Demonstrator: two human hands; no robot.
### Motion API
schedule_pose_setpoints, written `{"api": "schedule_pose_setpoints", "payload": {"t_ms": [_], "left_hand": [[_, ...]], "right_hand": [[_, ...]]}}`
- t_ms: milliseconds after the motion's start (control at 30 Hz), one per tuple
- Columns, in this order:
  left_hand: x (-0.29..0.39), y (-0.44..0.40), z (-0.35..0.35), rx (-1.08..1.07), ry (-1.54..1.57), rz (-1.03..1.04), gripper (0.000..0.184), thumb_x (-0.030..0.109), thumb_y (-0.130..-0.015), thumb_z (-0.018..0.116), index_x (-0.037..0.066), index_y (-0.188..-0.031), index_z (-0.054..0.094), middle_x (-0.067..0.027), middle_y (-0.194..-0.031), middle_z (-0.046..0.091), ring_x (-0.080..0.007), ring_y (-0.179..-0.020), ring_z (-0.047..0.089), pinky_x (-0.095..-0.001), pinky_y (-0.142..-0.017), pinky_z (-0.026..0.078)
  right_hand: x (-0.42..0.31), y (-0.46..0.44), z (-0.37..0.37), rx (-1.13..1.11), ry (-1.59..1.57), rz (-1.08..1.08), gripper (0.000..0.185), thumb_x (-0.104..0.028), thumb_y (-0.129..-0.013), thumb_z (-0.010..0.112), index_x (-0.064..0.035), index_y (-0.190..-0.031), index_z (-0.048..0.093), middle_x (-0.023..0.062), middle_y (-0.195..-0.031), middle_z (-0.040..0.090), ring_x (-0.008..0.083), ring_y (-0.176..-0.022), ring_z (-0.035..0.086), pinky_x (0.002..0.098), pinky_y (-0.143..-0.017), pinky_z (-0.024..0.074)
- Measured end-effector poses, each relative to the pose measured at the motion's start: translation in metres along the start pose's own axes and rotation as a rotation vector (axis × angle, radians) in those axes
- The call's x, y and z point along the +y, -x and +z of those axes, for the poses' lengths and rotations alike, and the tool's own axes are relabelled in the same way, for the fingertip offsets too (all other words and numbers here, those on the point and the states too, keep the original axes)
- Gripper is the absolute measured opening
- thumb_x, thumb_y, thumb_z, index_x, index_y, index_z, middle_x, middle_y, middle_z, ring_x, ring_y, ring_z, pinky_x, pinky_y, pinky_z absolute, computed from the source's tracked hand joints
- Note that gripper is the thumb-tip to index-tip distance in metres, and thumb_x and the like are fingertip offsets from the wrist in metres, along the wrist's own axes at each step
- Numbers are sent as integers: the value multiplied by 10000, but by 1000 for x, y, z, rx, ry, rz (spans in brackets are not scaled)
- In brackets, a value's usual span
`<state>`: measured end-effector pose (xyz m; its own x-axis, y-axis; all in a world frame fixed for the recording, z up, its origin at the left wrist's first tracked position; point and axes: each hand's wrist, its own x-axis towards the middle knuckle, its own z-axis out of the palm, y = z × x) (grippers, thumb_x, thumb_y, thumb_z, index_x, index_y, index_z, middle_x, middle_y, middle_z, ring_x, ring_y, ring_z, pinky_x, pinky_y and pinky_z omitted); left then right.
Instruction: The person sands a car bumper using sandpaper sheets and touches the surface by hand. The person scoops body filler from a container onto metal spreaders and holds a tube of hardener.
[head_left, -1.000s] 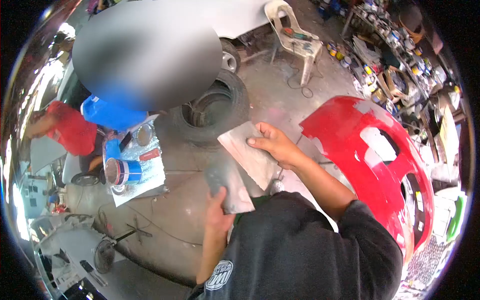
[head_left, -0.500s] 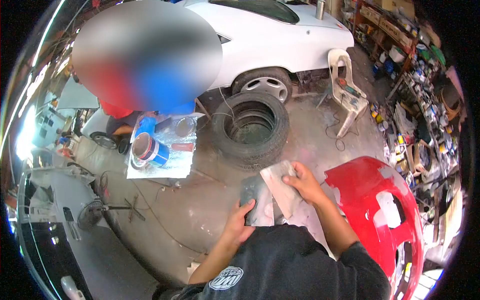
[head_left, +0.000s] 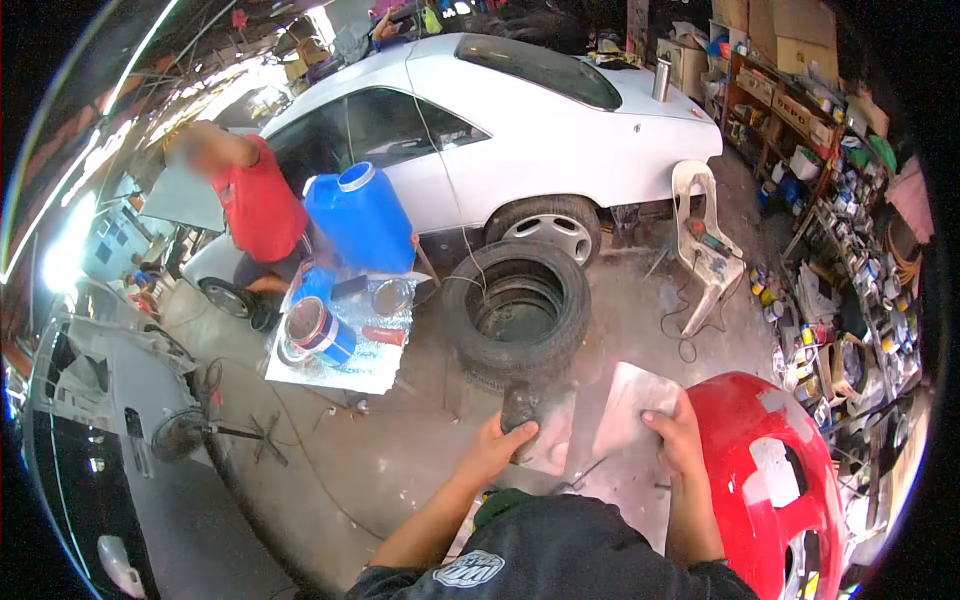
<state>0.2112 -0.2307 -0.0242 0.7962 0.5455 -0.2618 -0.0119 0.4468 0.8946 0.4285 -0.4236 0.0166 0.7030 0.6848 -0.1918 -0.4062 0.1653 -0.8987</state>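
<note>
My left hand (head_left: 492, 450) is closed with its thumb over a dark, worn block (head_left: 520, 408). Pinched at the edge by my right hand (head_left: 682, 437) is a pale, dusty sheet (head_left: 632, 400) resembling the back of sandpaper. Another pale piece (head_left: 553, 435) and a darker grey strip (head_left: 590, 432) lie between the hands; whether they join the sheet I cannot tell. Both hands are in front of my chest, above the floor. Beyond them are stacked tires (head_left: 515, 310), and a red car bumper (head_left: 765, 450) is close to my right arm.
A foil-covered table (head_left: 365, 375) at left bears a paint can (head_left: 322, 332). Behind it stand a blue jerrycan (head_left: 362, 220) and a person in red (head_left: 262, 205). A white car (head_left: 570, 150) spans the back. A plastic chair (head_left: 695, 215) holds a power tool. Cluttered shelves (head_left: 770, 90) line the right.
My hands have moved apart, and the pale sheet in my right hand now spreads wider. The view has tilted up, showing more of the white car and the person in red.
</note>
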Motion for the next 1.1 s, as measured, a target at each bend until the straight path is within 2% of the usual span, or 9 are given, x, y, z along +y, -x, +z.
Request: {"api": "schedule_pose_setpoints", "payload": {"t_ms": [133,200,300,533,633,733,867,967,1100], "left_hand": [[-19,-14,35,161,455,71,423,148,-967,609,54,-1349,451,-96,-1211,612,-238,-1079,622,-433,-940,531],[-14,-14,53,223,500,110,386,139,-966,608,42,-1316,478,-95,-1199,613,-227,-1078,618,-406,-933,521],[-10,-12,58,298,510,123,359,120,-961,606,41,-1291,489,-95,-1171,617,-223,-1072,617,-402,-920,524],[5,0,29,415,466,124,379,171,-965,612,37,-1298,490,-105,-1190,620,-240,-1032,635,-391,-905,523],[10,8,19,323,-229,67,358,196,-974,604,13,-1270,517,-78,-1106,634,-176,-1032,599,-321,-909,492],[-8,12,29,207,-431,136,339,248,-1006,562,6,-1243,551,-51,-1024,641,-142,-944,575,-285,-837,469],[15,17,40,358,-528,262,321,266,-1024,533,-8,-1187,573,-53,-933,638,-141,-858,554,-332,-769,465],[16,17,35,388,-651,197,472,315,-1025,492,23,-1395,463,-246,-1075,674,-371,-1036,654,-418,-891,482],[33,11,45,423,-501,399,473,317,-1027,493,-18,-1360,472,-252,-1143,655,-361,-1070,637,-406,-927,466]], "right_hand": [[29,20,10,-96,398,-516,313,80,-786,625,-48,-1042,498,146,-1189,594,272,-1146,564,388,-962,479],[45,30,21,-391,587,-663,416,127,-774,615,-50,-1139,525,169,-1218,550,326,-1205,513,423,-992,457],[30,43,49,-439,915,-796,691,139,-639,665,-116,-1273,557,174,-1254,543,376,-1217,509,447,-1022,436],[50,-1,4,-458,1264,-642,625,125,-665,595,-128,-1236,622,154,-1280,537,358,-1220,505,464,-1043,420],[31,-12,4,-404,1336,-734,599,53,-695,595,-170,-1249,633,113,-1275,565,325,-1226,506,513,-1081,370],[5,-13,34,-483,1454,-828,530,11,-729,580,-179,-1220,645,77,-1276,582,303,-1226,510,546,-1110,324],[36,2,53,-703,1320,-802,494,-29,-741,598,-193,-1203,653,45,-1271,592,280,-1224,518,559,-1128,296],[51,20,50,-821,1265,-816,487,-42,-739,610,-185,-1203,654,52,-1270,588,275,-1226,523,555,-1127,304],[65,20,27,-743,1247,-628,499,-33,-728,662,-157,-1211,647,106,-1263,575,313,-1230,523,528,-1100,357]]}}
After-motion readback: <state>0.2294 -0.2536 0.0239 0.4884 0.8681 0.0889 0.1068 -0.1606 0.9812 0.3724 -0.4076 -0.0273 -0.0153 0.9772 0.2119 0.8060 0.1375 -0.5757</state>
